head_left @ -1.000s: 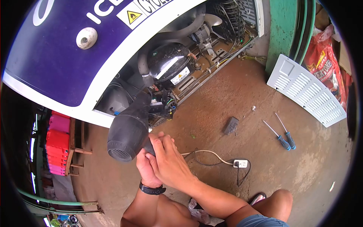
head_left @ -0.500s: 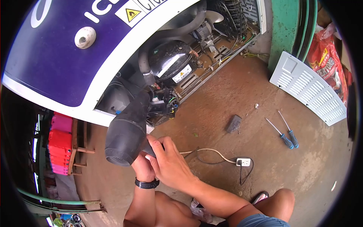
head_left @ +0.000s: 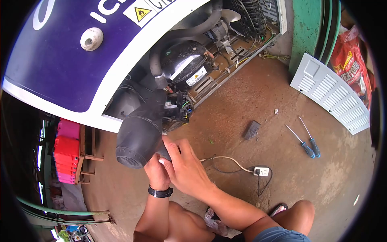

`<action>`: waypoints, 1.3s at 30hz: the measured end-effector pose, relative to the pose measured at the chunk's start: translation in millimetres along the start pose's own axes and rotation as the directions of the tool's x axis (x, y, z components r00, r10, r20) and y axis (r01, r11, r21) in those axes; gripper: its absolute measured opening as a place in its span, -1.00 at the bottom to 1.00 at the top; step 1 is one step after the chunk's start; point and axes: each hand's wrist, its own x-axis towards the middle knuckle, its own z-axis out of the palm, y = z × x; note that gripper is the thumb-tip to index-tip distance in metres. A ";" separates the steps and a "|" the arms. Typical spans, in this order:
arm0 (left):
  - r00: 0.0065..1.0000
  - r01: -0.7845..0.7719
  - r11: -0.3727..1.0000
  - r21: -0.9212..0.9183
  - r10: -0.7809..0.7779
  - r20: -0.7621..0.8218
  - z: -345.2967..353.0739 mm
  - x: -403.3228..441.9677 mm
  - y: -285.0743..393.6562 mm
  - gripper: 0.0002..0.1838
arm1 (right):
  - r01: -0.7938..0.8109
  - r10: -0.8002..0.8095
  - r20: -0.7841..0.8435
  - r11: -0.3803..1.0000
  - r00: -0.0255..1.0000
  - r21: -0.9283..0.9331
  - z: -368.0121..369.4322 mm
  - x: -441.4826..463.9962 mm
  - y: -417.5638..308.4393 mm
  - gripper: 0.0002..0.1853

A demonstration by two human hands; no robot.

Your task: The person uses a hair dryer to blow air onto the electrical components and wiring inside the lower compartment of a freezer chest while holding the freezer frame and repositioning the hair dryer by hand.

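Note:
A black hair dryer [head_left: 139, 137] is in front of the open machine compartment of a blue and white freezer [head_left: 60, 72], its nozzle pointing inward and its round rear grille facing me. My right hand [head_left: 183, 167] is closed round the dryer's handle. My left hand [head_left: 157, 173], with a black watch at the wrist, is closed at the lower part of the handle, partly behind the right hand. Beyond the nozzle sit a black compressor [head_left: 183, 60] and a cluster of wires and electrical parts [head_left: 181, 109]. The nozzle hides some of the compartment.
Two blue-handled screwdrivers [head_left: 308, 149], a dark block [head_left: 252, 130] and a white power socket [head_left: 261, 171] with cords lie on the floor. A slotted grey panel [head_left: 330, 92] leans by a green post [head_left: 304, 36] and a red bag [head_left: 350, 60]. Red plastic items [head_left: 66, 149] are at left.
The hair dryer has tilted slightly, so more of its rear grille shows. Both hands keep their grip on it. The whole view has shifted a little.

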 end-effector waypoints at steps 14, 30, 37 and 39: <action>1.000 0.005 1.000 0.008 -0.005 -0.026 9.0 -6.8 1.3 -0.70 | -0.007 0.007 0.018 1.000 1.000 -0.024 0.4 -0.4 0.3 -0.37; 0.991 -0.081 0.997 -0.003 0.081 0.108 -2.2 -3.9 -6.9 -0.77 | 0.019 -0.019 0.024 1.000 1.000 0.002 2.5 -1.0 3.6 -0.38; 0.988 -0.085 0.995 -0.057 0.091 0.124 1.6 -5.6 -6.0 -0.79 | 0.013 -0.012 0.025 1.000 1.000 -0.024 0.0 0.4 4.5 -0.37; 0.987 -0.096 0.994 -0.050 0.101 0.124 2.0 -5.5 -5.7 -0.79 | 0.011 -0.011 0.032 1.000 0.999 -0.026 0.9 0.3 5.2 -0.37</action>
